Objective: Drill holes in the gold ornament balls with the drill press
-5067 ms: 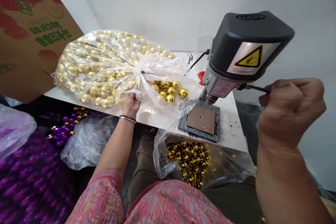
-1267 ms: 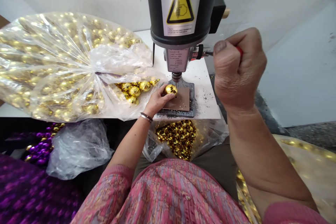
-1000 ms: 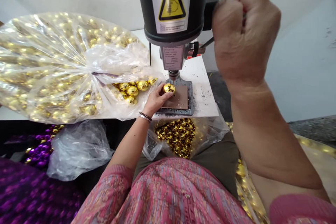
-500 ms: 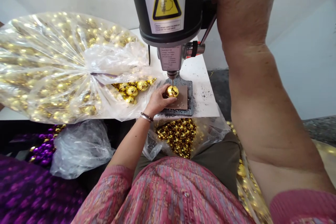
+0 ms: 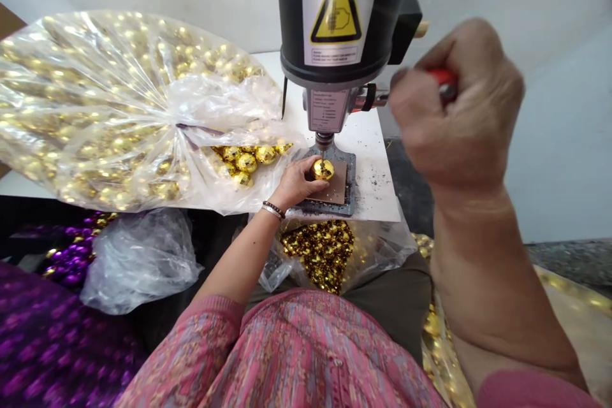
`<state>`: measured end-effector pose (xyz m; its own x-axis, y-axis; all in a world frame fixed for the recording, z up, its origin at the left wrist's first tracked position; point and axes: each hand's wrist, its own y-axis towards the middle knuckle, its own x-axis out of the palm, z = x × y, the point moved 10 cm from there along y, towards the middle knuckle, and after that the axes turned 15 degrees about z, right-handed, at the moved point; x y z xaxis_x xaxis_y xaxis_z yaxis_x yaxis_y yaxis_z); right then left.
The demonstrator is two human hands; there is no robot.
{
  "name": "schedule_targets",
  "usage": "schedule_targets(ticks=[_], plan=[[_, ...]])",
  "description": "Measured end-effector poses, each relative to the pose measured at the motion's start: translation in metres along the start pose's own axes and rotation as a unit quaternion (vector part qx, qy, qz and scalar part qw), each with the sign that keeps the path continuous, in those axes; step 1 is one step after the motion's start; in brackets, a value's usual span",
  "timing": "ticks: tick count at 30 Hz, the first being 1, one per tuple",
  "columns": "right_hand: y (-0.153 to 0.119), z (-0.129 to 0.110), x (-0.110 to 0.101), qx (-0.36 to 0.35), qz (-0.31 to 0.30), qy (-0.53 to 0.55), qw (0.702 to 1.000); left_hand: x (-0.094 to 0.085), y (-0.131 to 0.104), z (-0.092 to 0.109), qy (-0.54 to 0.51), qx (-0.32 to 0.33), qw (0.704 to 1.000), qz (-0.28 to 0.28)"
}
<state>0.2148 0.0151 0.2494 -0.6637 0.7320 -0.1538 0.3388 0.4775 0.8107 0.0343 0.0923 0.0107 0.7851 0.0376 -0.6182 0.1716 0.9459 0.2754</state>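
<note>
Between the thumb and fingers of my left hand (image 5: 297, 182) sits a shiny gold faceted ball (image 5: 324, 170), held on a brown board (image 5: 338, 190). The board lies on the grey base (image 5: 352, 172) of a small drill press (image 5: 337, 19). Its thin drill bit (image 5: 322, 156) comes down to the top of the ball; whether it is inside the ball I cannot tell. My right hand (image 5: 463, 102), large and close to the camera, is closed around the red-ended feed handle (image 5: 445, 83) at the press's right side.
A big clear bag (image 5: 95, 108) of gold balls covers the left of the white table (image 5: 377, 140), with several loose balls (image 5: 246, 162) at its opening. Dark shavings lie round the base. An open bag of gold balls (image 5: 325, 248) is at my lap; purple balls (image 5: 76, 255) are lower left.
My right hand has come down with the feed handle, and the drill's chuck and bit sit lower at the ball. My left hand still holds the ball. The view has shifted slightly.
</note>
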Motion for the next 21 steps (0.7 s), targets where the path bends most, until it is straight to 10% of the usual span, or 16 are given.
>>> schedule_targets(ticks=[21], plan=[[-0.084,0.019,-0.015,-0.149,0.094,-0.085,0.981,0.007,-0.002,-0.007,-0.001,0.009,1.0,0.003]])
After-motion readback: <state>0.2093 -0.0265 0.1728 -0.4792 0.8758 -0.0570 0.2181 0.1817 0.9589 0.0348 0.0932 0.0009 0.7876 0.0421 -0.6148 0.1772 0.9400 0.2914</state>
